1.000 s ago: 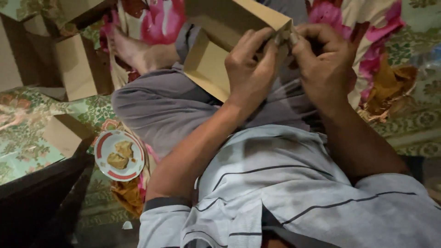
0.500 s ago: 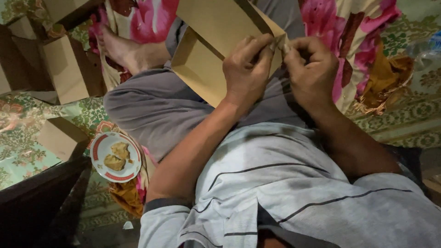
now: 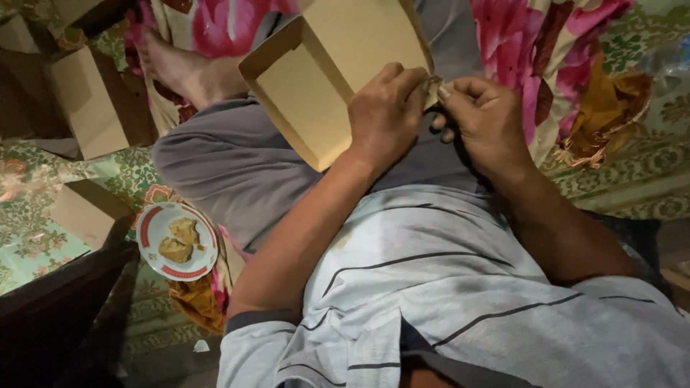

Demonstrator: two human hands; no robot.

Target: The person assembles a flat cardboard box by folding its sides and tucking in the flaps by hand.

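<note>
Cardboard box (image 3: 338, 79) is over the lap, tilted. Left hand (image 3: 384, 115) clamps its corner flap, fingers narrow; right hand (image 3: 485, 122) pinches the same corner. Best to keep the edges flush, press the crease firmly.

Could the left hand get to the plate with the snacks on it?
Probably yes. The plate lies by the person's left knee with nothing over it, but the left hand is gripping the cardboard box and would have to let go first.

Box (image 3: 338, 79) above our lap, our left hand (image 3: 384, 115) on its right edge, right hand (image 3: 485, 122) just beside, plate (image 3: 176, 241) far left, more boxes (image 3: 90, 108) behind it
</note>
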